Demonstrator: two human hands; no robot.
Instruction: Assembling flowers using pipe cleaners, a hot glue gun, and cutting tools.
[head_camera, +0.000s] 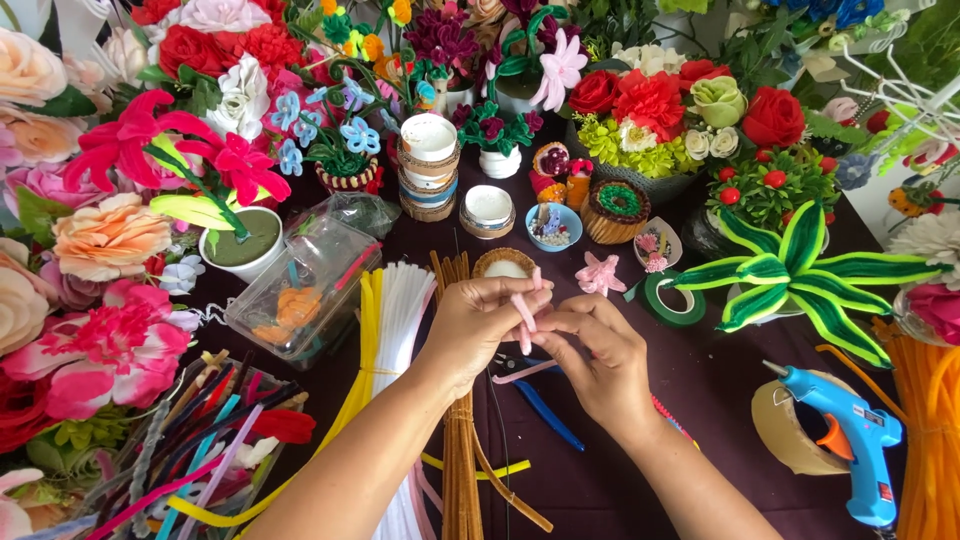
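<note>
My left hand (478, 318) and my right hand (592, 352) meet over the middle of the dark table (720, 380). Both pinch a bent pale pink pipe cleaner (526, 312) that stands upright between the fingertips. A second pink stem (520, 372) lies just under the hands. Beside it rest blue-handled pliers (545, 405). White (400, 310), yellow (368, 330) and brown pipe cleaner bundles (458, 450) lie below and left of my left hand.
Handmade flowers crowd the back and left. A clear plastic box (300, 285), a green tape roll (668, 298), a pink star flower (598, 272), a striped green plant (795, 268), a blue glue gun (850, 440) on a tape roll (790, 430), and mixed stems (190, 440) surround the hands.
</note>
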